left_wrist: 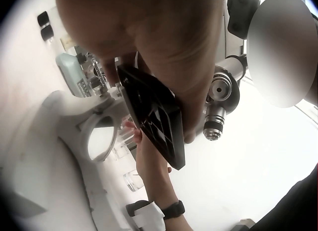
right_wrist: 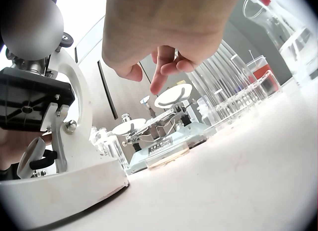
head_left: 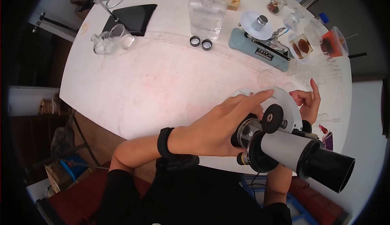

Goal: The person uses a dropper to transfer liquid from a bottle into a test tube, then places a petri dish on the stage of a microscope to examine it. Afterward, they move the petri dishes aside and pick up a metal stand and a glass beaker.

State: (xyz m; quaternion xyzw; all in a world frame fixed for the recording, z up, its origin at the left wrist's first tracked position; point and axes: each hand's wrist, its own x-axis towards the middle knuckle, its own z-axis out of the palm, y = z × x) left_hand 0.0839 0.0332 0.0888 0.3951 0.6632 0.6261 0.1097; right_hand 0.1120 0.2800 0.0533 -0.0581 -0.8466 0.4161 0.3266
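A white microscope with a black eyepiece tube (head_left: pixel 284 146) stands near the table's front right edge. My left hand (head_left: pixel 219 123) is at its stage. In the left wrist view the thumb and fingers of this hand (left_wrist: pixel 144 27) lie on either side of the black stage (left_wrist: pixel 154 119), gripping it, above the round mirror (left_wrist: pixel 102 139). Beyond the microscope, my right hand (head_left: pixel 309 103) is raised with one finger extended and the others loosely bent. Nothing is in the right hand (right_wrist: pixel 169 32) in the right wrist view, where it hangs above the table, apart from the microscope base (right_wrist: pixel 69 196).
A blue-green balance (head_left: pixel 258 48) stands behind the microscope, with glass tubes (head_left: pixel 325 72) to its right. Clear bottles (head_left: pixel 207 18) and two black caps (head_left: pixel 201 43) are at the back. Glassware (head_left: pixel 122 38) and a black-based ring stand (head_left: pixel 136 18) sit at the back left.
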